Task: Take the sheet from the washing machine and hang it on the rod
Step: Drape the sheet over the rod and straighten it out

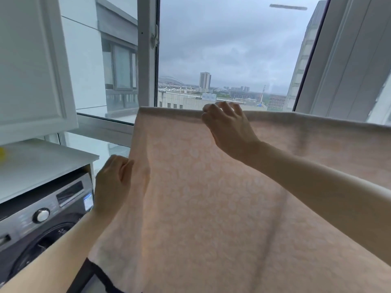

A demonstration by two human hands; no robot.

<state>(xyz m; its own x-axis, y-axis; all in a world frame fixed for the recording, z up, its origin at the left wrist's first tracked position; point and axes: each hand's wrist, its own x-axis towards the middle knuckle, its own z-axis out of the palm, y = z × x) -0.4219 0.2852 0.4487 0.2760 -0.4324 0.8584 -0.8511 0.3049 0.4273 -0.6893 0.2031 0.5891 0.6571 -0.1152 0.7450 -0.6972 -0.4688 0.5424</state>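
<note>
A pale peach sheet (211,197) with a faint white pattern hangs draped in front of me, its top fold running level across the view; the rod under that fold is hidden by the cloth. My right hand (228,127) rests on the top fold near its left part, fingers curled over the edge. My left hand (113,185) grips the sheet's left side edge lower down. The grey washing machine (42,225) stands at the lower left, with its round door partly behind my left forearm.
A white counter (42,159) tops the washing machine, under a white cabinet door (31,66). Large windows (222,60) with grey frames lie behind the sheet. A yellow object (2,155) sits at the counter's left edge.
</note>
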